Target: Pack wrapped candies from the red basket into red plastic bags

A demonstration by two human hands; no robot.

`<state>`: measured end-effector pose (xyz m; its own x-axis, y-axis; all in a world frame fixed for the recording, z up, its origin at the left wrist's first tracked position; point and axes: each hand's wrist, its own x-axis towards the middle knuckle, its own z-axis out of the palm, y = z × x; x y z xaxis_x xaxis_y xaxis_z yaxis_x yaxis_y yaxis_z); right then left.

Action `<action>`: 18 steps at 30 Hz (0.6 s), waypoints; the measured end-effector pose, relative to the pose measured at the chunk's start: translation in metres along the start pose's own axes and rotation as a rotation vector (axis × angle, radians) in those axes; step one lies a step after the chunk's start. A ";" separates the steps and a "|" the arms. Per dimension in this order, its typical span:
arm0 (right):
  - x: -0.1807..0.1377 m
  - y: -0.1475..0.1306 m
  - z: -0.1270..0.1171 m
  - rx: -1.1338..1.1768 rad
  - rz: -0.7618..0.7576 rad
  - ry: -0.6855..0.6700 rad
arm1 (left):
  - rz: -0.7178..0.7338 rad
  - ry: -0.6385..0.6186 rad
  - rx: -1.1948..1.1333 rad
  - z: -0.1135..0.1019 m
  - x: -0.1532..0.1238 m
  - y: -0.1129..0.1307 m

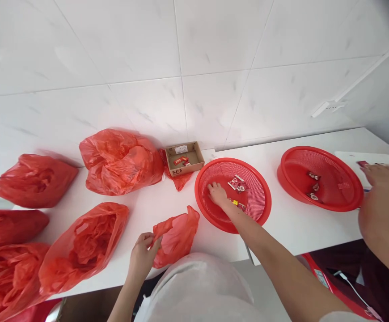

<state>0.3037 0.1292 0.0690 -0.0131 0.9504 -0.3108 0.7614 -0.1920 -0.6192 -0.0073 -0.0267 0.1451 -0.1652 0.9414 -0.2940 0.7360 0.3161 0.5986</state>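
My left hand (143, 252) pinches the edge of a small red plastic bag (177, 235) lying on the white table (288, 223) near its front edge. My right hand (217, 193) reaches into a round red mesh basket (258, 213), fingers curled down on its floor; whether they hold anything I cannot make out. A few small wrapped candies (237, 183) lie in that basket just right of my hand.
A second red basket (345, 197) with three candies stands to the right, beside another person's hand (378, 179) over a white tray (352, 157). A small cardboard box (184, 158) sits at the wall. Several stuffed red bags (120, 161) crowd the table's left side.
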 end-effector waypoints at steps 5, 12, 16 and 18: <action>-0.015 -0.013 -0.015 0.273 -0.010 0.058 | 0.014 0.071 -0.227 0.003 -0.002 0.015; -0.083 -0.083 0.037 0.690 -0.237 -0.328 | -0.021 0.038 -0.552 0.018 -0.006 0.035; -0.105 -0.084 0.091 0.523 -0.198 -0.537 | -0.092 0.093 -0.754 0.015 -0.009 0.040; -0.106 -0.073 0.101 0.467 -0.164 -0.515 | -0.116 0.131 -0.820 0.010 -0.012 0.039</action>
<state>0.1845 0.0177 0.0746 -0.4959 0.7615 -0.4174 0.3682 -0.2509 -0.8953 0.0298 -0.0268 0.1642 -0.3227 0.8878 -0.3281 0.0070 0.3488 0.9372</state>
